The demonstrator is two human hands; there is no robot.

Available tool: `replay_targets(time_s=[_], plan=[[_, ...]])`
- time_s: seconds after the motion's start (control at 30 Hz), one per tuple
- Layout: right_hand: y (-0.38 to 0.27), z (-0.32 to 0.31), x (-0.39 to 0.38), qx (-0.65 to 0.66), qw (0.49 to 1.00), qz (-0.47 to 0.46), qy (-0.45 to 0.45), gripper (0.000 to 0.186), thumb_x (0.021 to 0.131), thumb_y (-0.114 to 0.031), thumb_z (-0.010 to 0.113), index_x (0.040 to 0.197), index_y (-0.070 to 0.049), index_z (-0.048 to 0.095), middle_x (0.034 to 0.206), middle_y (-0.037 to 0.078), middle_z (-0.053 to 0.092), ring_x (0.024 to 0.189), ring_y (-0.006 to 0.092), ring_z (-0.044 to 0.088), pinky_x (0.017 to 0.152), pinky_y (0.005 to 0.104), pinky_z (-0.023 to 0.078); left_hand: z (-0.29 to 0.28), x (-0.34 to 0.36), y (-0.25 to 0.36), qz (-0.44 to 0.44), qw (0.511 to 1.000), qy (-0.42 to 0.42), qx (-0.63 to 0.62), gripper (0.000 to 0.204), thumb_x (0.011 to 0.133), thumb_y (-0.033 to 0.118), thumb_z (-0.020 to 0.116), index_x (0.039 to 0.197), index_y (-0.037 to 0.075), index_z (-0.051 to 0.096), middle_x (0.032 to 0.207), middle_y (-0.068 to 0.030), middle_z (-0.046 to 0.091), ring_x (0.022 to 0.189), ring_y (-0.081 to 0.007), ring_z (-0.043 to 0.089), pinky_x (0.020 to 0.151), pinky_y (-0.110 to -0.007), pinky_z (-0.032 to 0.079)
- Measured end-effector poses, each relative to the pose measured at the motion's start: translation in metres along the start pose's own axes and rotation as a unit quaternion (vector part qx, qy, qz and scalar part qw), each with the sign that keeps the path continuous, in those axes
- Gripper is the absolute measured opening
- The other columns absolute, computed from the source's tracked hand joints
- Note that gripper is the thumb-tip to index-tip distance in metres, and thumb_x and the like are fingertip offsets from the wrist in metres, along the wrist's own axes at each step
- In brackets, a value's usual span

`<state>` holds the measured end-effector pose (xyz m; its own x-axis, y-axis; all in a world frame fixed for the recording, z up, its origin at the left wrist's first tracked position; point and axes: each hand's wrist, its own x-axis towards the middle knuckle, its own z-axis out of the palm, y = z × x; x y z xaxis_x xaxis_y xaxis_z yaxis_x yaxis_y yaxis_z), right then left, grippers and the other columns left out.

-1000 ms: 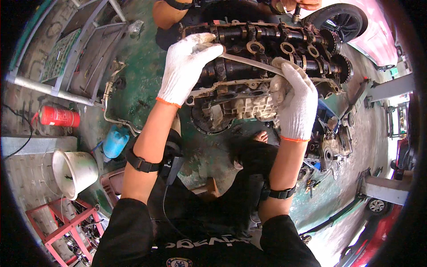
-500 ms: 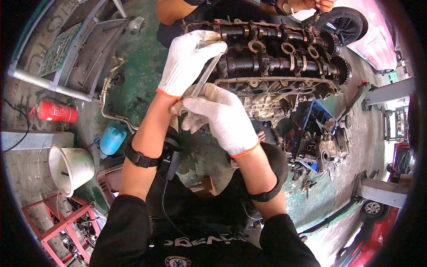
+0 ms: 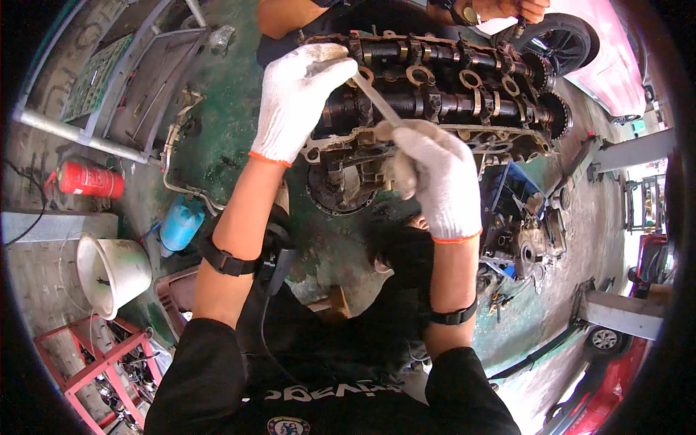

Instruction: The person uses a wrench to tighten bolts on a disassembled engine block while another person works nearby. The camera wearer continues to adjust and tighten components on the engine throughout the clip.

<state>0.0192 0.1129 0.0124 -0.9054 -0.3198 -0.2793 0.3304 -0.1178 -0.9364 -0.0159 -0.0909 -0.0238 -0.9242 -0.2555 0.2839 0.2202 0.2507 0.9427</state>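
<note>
An engine cylinder head (image 3: 428,138) with two dark, oily camshafts and exposed bearing caps lies in front of me. My left hand (image 3: 301,87), in a white knitted glove, is closed at the far end of a metal wrench (image 3: 375,99) over the left end of the camshafts. What that end sits on is hidden by the fingers. My right hand (image 3: 438,174), gloved the same way, grips the near end of the wrench above the front edge of the head. The wrench slants down to the right between both hands.
Across the engine, another person's hand (image 3: 533,10) holds a dark tool. Loose engine parts (image 3: 529,239) lie on the floor to the right. At left are a white bucket (image 3: 116,275), a blue jug (image 3: 183,223), a fire extinguisher (image 3: 90,180) and a red rack (image 3: 101,370).
My right hand has swung the near end of the wrench from lower left to the right. My left hand stays at the far end, shifted slightly left and up.
</note>
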Motion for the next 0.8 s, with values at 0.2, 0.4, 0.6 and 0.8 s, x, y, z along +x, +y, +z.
replay_targets(time_s=[0.2, 0.4, 0.6, 0.8], plan=[[0.0, -0.016, 0.001, 0.079, 0.985, -0.115, 0.104, 0.029, 0.099, -0.012, 0.055, 0.115, 0.011, 0.064, 0.071, 0.009, 0.064, 0.056, 0.0125, 0.055, 0.054, 0.0233, 0.042, 0.005, 0.001, -0.001, 0.014, 0.997, -0.027, 0.066, 0.035, 0.087, 0.019, 0.078, 0.112, -0.004, 0.072, 0.105, -0.0087, 0.075, 0.096, -0.0128, 0.069, 0.089, -0.026, 0.052], [-0.001, -0.029, 0.004, 0.072, 0.977, -0.153, 0.128, 0.03, 0.099, -0.014, 0.056, 0.115, 0.011, 0.064, 0.073, 0.01, 0.068, 0.056, 0.0119, 0.057, 0.054, 0.0237, 0.046, 0.006, 0.003, -0.006, 0.05, 0.996, -0.018, 0.071, 0.037, 0.085, 0.03, 0.076, 0.103, -0.002, 0.075, 0.099, -0.0161, 0.076, 0.087, -0.0226, 0.073, 0.081, -0.031, 0.055], [-0.008, -0.033, -0.005, -0.097, 0.995, 0.01, -0.002, 0.029, 0.094, -0.015, 0.059, 0.109, 0.008, 0.067, 0.077, 0.014, 0.073, 0.055, 0.0135, 0.063, 0.052, 0.0234, 0.049, 0.004, 0.007, -0.01, 0.08, 0.994, -0.04, 0.059, 0.034, 0.085, 0.03, 0.074, 0.1, -0.001, 0.075, 0.093, -0.016, 0.076, 0.084, -0.0229, 0.072, 0.078, -0.032, 0.054], [0.025, 0.022, 0.0, -0.024, 0.989, 0.056, -0.136, 0.023, 0.096, -0.013, 0.058, 0.11, 0.004, 0.062, 0.086, 0.011, 0.074, 0.064, 0.0102, 0.064, 0.06, 0.022, 0.05, 0.004, 0.007, -0.009, 0.058, 0.996, -0.048, 0.057, 0.031, 0.086, 0.025, 0.075, 0.102, -0.001, 0.075, 0.096, -0.0135, 0.075, 0.086, -0.0195, 0.071, 0.08, -0.03, 0.054]])
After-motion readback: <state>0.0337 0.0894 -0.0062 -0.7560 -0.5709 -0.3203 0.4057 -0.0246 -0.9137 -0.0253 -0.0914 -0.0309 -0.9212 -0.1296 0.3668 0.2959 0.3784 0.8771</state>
